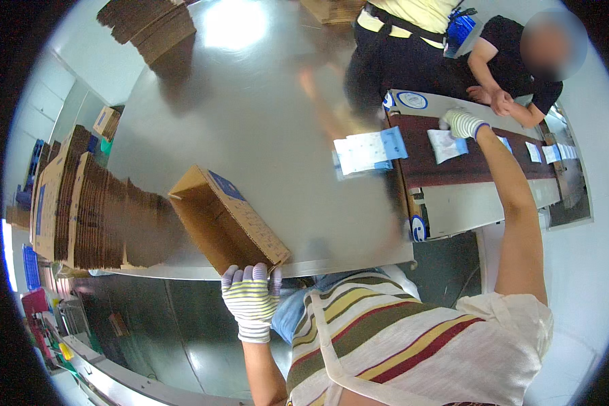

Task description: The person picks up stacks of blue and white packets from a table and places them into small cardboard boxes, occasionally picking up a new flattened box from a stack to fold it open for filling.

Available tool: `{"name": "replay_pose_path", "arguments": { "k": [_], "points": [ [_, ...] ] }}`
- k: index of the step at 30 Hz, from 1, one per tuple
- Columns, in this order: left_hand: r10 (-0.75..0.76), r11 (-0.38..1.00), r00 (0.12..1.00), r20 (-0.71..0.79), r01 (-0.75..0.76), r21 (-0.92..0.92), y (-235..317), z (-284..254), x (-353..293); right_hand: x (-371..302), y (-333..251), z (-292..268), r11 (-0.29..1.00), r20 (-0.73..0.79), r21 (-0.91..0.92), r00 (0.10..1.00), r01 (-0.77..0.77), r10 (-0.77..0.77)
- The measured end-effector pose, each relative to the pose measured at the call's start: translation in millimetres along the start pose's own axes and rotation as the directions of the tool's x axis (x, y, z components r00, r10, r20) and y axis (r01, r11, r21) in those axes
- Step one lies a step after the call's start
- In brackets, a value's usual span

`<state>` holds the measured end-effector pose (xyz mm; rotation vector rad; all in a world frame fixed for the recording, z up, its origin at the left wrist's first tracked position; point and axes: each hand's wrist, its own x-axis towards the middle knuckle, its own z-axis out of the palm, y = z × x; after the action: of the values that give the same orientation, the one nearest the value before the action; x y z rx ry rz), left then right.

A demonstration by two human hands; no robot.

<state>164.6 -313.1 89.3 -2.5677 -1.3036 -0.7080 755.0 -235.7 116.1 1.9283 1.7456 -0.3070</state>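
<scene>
An open brown cardboard box (240, 227) lies tilted on the metal table, its open side toward me. My left hand (252, 298), in a striped knit glove, has its fingers hooked over the box's near edge. Over the dark conveyor belt, my right hand (465, 124), gloved alike, reaches to the far edge of a white and blue packet (445, 147). Its fingertips bend down beside that packet; whether they pinch it is unclear. Between box and belt, a small overlapping pile of white and blue packets (367, 151) rests at the table's right edge.
Several more packets (551, 153) lie along the conveyor belt (480, 169) to the right. Flattened cartons (105, 210) stand stacked at the table's left, with another stack (149, 30) at the far left. Across the belt, a person in black (514, 74) leans in; another person (399, 61) stands beside the belt.
</scene>
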Motion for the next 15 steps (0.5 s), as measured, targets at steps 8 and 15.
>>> {"name": "replay_pose_path", "arguments": {
  "k": [8,15],
  "points": [
    [-0.049,0.998,0.998,0.042,0.05,-0.026,0.5,-4.8,1.0,92.1,-142.4,-15.9,0.875,-0.189,0.17,0.887,0.453,-0.422],
    [-0.067,0.996,0.998,0.019,0.068,-0.049,-2.2,-3.1,-2.4,22.5,-225.6,-0.3,0.918,-0.202,-0.172,0.899,0.357,-0.387]
  ]
}}
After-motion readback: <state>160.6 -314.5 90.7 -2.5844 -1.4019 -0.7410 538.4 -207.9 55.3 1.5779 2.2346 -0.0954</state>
